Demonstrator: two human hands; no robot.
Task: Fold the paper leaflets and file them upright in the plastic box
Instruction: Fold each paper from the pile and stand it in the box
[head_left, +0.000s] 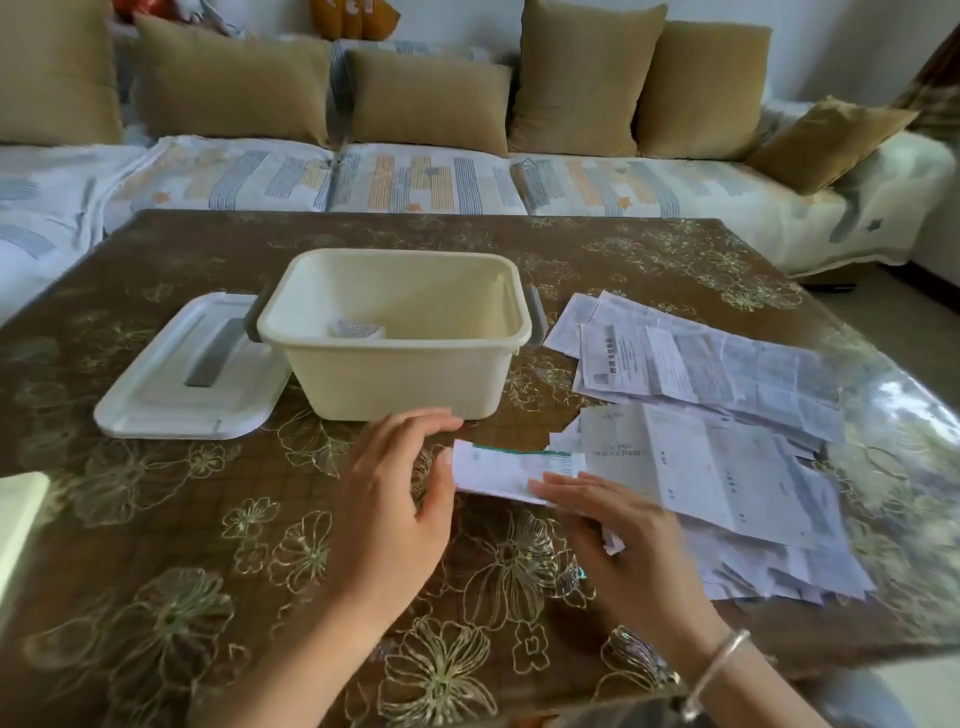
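Item under work: one partly folded leaflet (506, 470) on the table (171, 525), at the near-left edge of the loose pile of leaflets (737, 452). Its long axis runs left to right across the view, so it spans the gap between the two hands.

Right hand (623, 540): fingers (563, 491) straight and pressed together, laid flat on the leaflet's right portion. The thumb is hidden, so whether it grips from below cannot be told. A scrap of paper shows under the heel of this hand.

Left hand (395, 499): fingers loosely spread and slightly curved, holding nothing. Its thumb (442, 475) sits at the leaflet's left end, touching or just short of it; the frame does not settle which.

Plastic box (395, 379): lid off, standing just beyond the left fingertips. One folded leaflet (357, 328) is already inside, against the left wall. The lid (171, 410) lies flat just to the box's left.

Assessment: the task is at an early stage, with most sheets unfolded. The leaflet lies to the right of the left thumb and under the right fingers. The left hand is nearer the box, so the transfer likely falls to it — provided the crease is first pressed along the long axis.
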